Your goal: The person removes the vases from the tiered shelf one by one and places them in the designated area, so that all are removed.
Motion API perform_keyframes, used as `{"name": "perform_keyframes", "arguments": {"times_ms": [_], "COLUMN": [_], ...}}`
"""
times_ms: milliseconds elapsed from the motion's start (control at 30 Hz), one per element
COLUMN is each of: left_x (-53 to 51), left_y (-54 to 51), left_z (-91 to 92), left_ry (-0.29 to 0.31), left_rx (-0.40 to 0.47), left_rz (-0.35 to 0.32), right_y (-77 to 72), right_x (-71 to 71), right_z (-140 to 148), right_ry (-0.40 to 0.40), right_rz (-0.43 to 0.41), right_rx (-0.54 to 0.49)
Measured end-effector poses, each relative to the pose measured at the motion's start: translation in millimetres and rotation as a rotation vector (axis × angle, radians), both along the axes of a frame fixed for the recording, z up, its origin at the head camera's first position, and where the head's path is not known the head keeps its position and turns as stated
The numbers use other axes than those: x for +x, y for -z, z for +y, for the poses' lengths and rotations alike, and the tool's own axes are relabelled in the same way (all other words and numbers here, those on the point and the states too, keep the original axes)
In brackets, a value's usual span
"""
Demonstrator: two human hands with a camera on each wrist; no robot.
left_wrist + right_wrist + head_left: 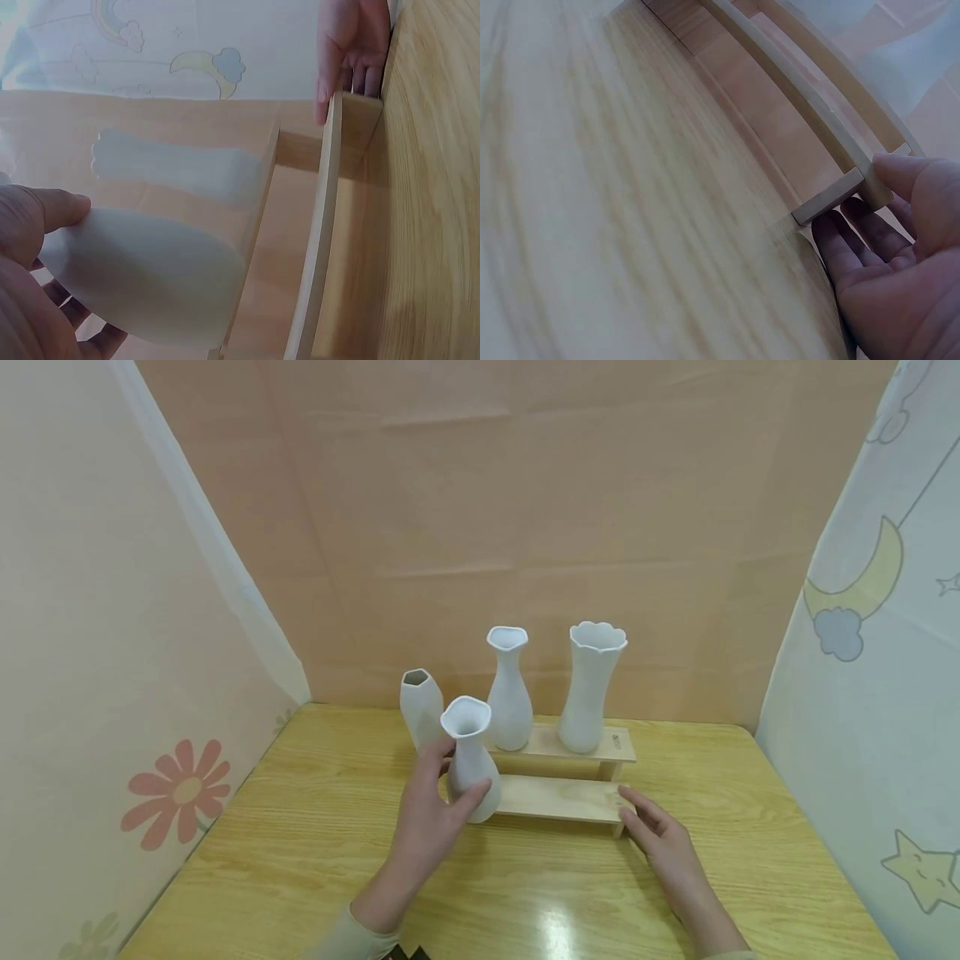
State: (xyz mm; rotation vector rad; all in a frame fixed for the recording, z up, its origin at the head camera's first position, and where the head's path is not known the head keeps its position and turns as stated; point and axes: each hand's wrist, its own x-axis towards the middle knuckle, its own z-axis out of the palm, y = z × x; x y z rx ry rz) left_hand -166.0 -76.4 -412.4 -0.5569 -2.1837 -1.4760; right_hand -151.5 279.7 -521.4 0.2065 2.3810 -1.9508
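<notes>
My left hand [426, 817] grips a white vase [471, 767] by its body, thumb on the near side and fingers round the far side. The vase has a narrow neck and a wavy flared rim. It is upright, in front of the left part of a two-tier wooden stand [555, 797]; whether its base touches the lower tier cannot be told. At the stand's right end, my right hand [663, 846] holds the lower tier, with the thumb [904, 171] at the board's edge and fingers around the end support.
On the upper tier stand a narrow-necked vase [510, 710] and a taller vase with a scalloped rim [591, 693]. Left of them is a faceted vase [422, 706], its lower part hidden. Wood-grain table [300, 860] lies around the stand, with cloth walls [525, 527] at the back and sides.
</notes>
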Motion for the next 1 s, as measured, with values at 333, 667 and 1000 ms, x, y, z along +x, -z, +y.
{"name": "perform_keyframes", "arguments": {"times_ms": [333,667,1000], "left_x": [-8.0,-21.9,-40.6], "left_y": [3.1,7.5,16.1], "left_z": [-34.8,-62.0,-81.1], "left_ry": [-0.107,-0.199,-0.261], "left_rx": [-0.019,-0.022,-0.019], "left_rz": [-0.025,-0.036,-0.07], "right_y": [0.1,-1.0,1.2], "right_x": [-1.3,-0.1,-0.3], "right_z": [-0.1,0.1,1.3], "right_ry": [0.004,0.002,-0.01], "right_rz": [-0.02,-0.005,0.009], "right_rx": [-0.003,0.008,0.016]}}
